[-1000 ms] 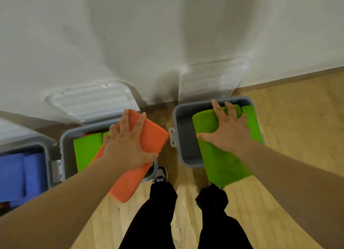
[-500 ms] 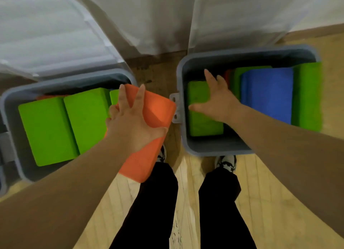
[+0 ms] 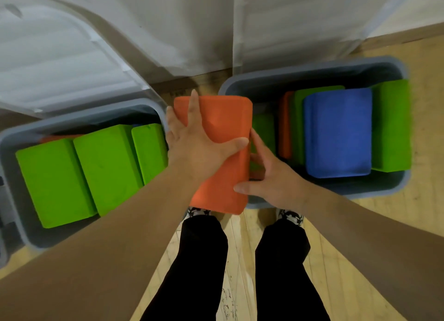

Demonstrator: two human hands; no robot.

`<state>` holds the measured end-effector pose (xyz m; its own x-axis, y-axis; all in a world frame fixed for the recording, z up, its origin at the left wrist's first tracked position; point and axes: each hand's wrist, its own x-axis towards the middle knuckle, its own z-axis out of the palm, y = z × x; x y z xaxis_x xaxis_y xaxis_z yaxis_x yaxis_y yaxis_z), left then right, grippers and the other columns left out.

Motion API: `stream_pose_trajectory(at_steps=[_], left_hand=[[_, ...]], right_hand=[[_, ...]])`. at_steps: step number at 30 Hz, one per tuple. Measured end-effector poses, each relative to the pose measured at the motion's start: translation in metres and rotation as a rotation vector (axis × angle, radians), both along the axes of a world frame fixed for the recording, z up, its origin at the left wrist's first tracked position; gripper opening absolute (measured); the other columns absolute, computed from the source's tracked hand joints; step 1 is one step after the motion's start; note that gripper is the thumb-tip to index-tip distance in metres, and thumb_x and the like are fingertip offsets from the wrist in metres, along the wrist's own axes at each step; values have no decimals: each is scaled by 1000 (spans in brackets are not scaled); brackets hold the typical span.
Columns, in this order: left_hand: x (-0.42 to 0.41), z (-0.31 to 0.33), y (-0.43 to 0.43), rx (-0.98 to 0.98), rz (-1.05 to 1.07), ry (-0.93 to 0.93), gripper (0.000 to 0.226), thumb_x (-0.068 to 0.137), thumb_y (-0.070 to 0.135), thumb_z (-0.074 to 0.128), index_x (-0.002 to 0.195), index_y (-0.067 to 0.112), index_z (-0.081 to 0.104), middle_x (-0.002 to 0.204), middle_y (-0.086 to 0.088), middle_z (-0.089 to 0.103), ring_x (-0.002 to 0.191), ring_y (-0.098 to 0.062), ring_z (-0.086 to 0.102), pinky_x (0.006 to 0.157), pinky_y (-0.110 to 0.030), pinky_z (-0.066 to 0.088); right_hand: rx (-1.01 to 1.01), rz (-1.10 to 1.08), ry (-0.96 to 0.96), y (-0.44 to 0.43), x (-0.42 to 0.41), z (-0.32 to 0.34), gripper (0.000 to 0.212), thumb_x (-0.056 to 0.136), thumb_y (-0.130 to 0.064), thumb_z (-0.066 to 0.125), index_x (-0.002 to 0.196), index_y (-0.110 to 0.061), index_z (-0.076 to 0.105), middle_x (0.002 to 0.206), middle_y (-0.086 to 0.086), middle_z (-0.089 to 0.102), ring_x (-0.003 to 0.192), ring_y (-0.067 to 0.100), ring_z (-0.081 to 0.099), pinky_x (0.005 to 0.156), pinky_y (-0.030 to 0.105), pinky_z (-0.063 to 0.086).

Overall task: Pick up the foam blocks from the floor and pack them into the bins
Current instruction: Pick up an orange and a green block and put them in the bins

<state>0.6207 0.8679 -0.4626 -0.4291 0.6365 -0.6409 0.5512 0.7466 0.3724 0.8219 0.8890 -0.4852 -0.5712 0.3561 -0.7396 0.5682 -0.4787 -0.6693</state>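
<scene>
Standing on wood floor (image 3: 427,212) nr white wall (image 3: 192,20): bins (image 3: 312,67).

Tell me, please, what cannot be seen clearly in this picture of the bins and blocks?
Head view only:
- Green block in the right bin: mostly hidden by the orange block and the right hand.
- Some right-hand fingers: tucked behind the orange block's edge.
- Left bin: cut off by the left frame edge.
- Whatever lies under the blue block: covered by it.
</scene>
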Motion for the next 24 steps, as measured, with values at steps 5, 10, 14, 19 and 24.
stream_pose_trajectory(at_steps=[5, 10, 14, 19, 24], left_hand=[[5, -16, 2, 172, 78, -180, 128, 68, 59, 84, 156, 51, -10, 159, 6, 28, 142, -22, 38, 111, -56, 42], [19, -29, 1, 139, -34, -292, 129, 76, 18, 81, 155, 54, -14, 157, 9, 34, 131, -16, 50, 101, -48, 53], [43, -41, 9, 95, -101, -276, 126, 80, 15, 80, 156, 52, -14, 161, 6, 27, 132, -20, 49, 100, -49, 54], [61, -49, -8, -94, -336, -128, 116, 81, 45, 78, 159, 46, -8, 167, -1, 7, 148, -36, 25, 114, -56, 39], [69, -19, -31, -165, -486, 57, 110, 85, 57, 72, 160, 43, -7, 171, -4, -5, 154, -37, 12, 116, -55, 32]], right_hand=[[197, -72, -143, 20, 23, -1, 116, 82, -27, 85, 155, -61, 1, 144, -23, 46, 128, 5, 54, 103, 36, 50], [359, -52, -294, 27, 51, -2, 107, 90, -27, 77, 154, -62, -2, 152, -17, 43, 123, 10, 56, 101, 34, 49], [406, -23, -413, 31, 67, -12, 103, 94, -28, 72, 159, -51, -5, 152, -9, 46, 111, 12, 58, 93, 25, 44], [377, 129, -532, 37, 78, -28, 102, 91, -35, 76, 163, -37, 4, 160, 3, 35, 135, 23, 47, 99, 24, 36], [476, 374, -635, 38, 89, -4, 102, 87, -50, 73, 163, -39, 6, 168, 12, 14, 150, 36, 24, 116, 49, 36]])
